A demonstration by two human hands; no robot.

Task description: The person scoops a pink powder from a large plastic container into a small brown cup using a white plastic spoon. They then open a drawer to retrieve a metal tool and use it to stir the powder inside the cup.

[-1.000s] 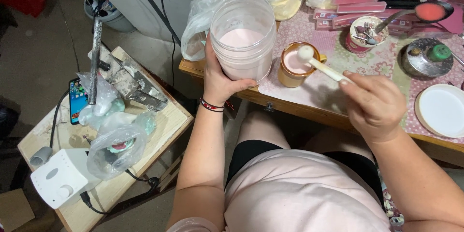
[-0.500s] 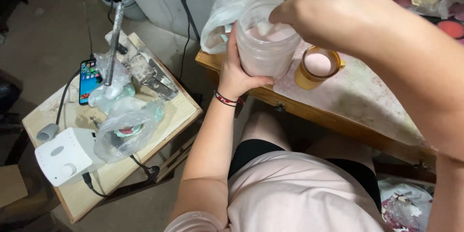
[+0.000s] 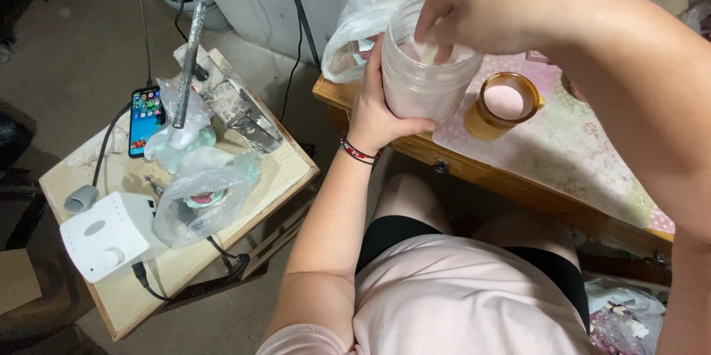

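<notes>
The left hand [image 3: 381, 114] is gripping a clear plastic jar [image 3: 429, 66] around its lower wall, palm and thumb wrapped on the side facing the body, holding it upright just above the near edge of the desk [image 3: 563, 155]. The jar is partly filled with pale pink powder. The right hand [image 3: 481, 3], which a second ago was out over the desk holding a white spoon beside the small amber cup [image 3: 505, 107], is now reaching down into the jar's mouth, fingers closed on the handle of that white spoon [image 3: 428, 53], whose bowl is hidden inside. So the scooping end has gone from the cup side into the jar, and the amber cup is standing alone just right of the jar with pink filling in it. Off to the left, a low wooden side table [image 3: 281, 170] is carrying a phone [image 3: 146, 119], a white box-shaped device [image 3: 111, 235] and crumpled plastic bags [image 3: 200, 203]
</notes>
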